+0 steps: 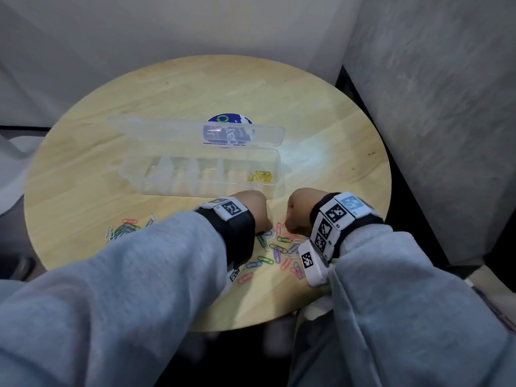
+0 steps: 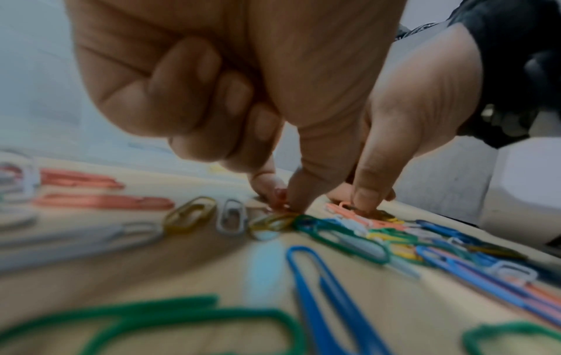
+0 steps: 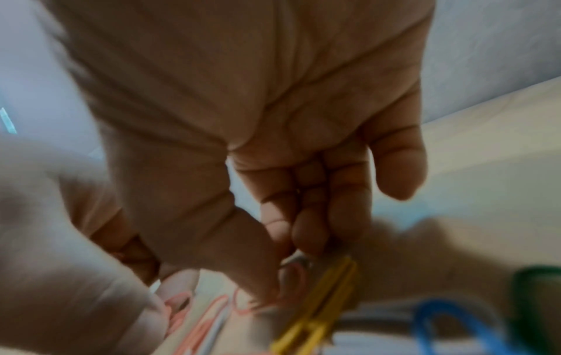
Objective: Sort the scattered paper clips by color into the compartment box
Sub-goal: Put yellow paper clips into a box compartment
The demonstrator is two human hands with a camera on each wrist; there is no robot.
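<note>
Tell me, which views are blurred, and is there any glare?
Head view: mostly sharp, with glare on the table right of the box. Left wrist view: nearest clips are smeared. Right wrist view: blurred all over; the right hand is soft.

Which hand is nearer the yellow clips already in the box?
Right. The right hand sits just in front of the box's right-end compartment holding the yellow clips; the left hand is farther left, at the scattered pile.

The clear compartment box (image 1: 201, 174) lies open just beyond both hands, with yellow clips (image 1: 262, 175) in its right end compartment. The mixed colour paper clips (image 1: 279, 247) lie scattered flat under and between the hands, more left of the left hand.
</note>
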